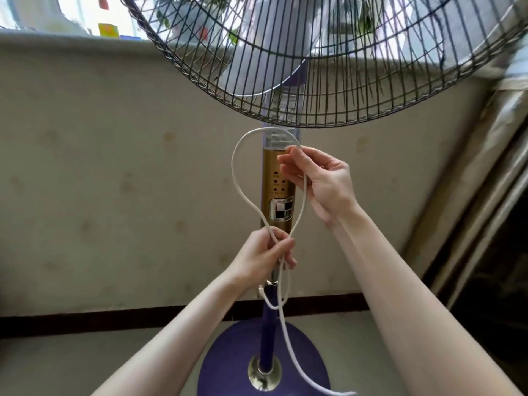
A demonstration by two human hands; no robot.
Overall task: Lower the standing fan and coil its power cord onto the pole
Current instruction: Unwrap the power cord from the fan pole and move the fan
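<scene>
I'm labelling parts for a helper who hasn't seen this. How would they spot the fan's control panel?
Start at the wire fan cage at the top and look down. Under it sits the control panel, behind the white cord loop. It alone is gold, with black-and-white buttons; the pole below is dark blue.

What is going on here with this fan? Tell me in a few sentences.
A person is winding the thin white power cord onto a standing fan with a gold control column. The right hand pinches the cord near the column's top, under the wire grille; the left hand grips the crossing strands lower down. The slack trails to the round purple base.
</scene>
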